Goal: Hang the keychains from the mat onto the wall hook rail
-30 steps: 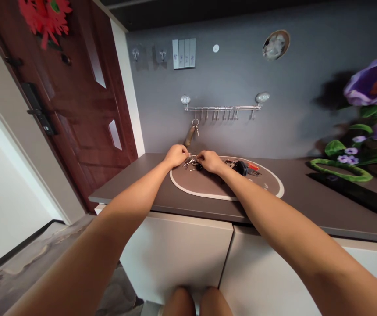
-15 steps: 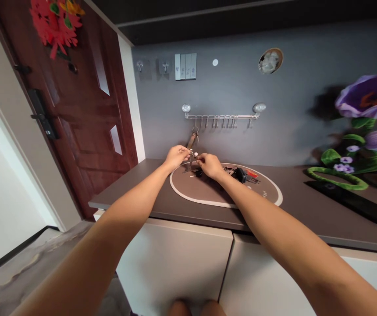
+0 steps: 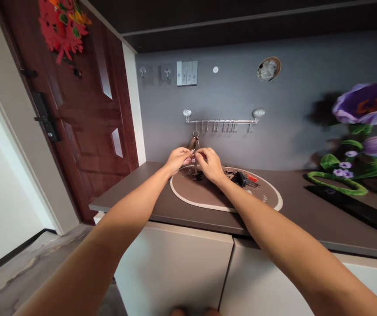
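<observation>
My left hand (image 3: pixel 178 160) and my right hand (image 3: pixel 210 163) meet above the left part of an oval brown mat. Both are closed in a pinch on a small metal key ring (image 3: pixel 193 153), with a little pale charm (image 3: pixel 193 160) below it; fingers hide much of it. Just behind them a brown key fob strap (image 3: pixel 192 142) hangs with its ring on the leftmost part of a clear hook rail (image 3: pixel 223 121). On the mat (image 3: pixel 204 204) lie loose keys (image 3: pixel 197 176), a black key fob (image 3: pixel 240 179) and a red item (image 3: pixel 251 177).
The counter (image 3: pixel 126 186) runs along a grey wall with switches (image 3: pixel 187 73) above. To the right are a purple flower decoration (image 3: pixel 366 103), a green ring-shaped piece (image 3: pixel 313 177) and a long black object (image 3: pixel 356 206). A dark red door (image 3: pixel 93 131) stands left.
My right hand has moved left and up, its fingertips now meeting the left hand's at the key ring. The view has tilted slightly upward.
</observation>
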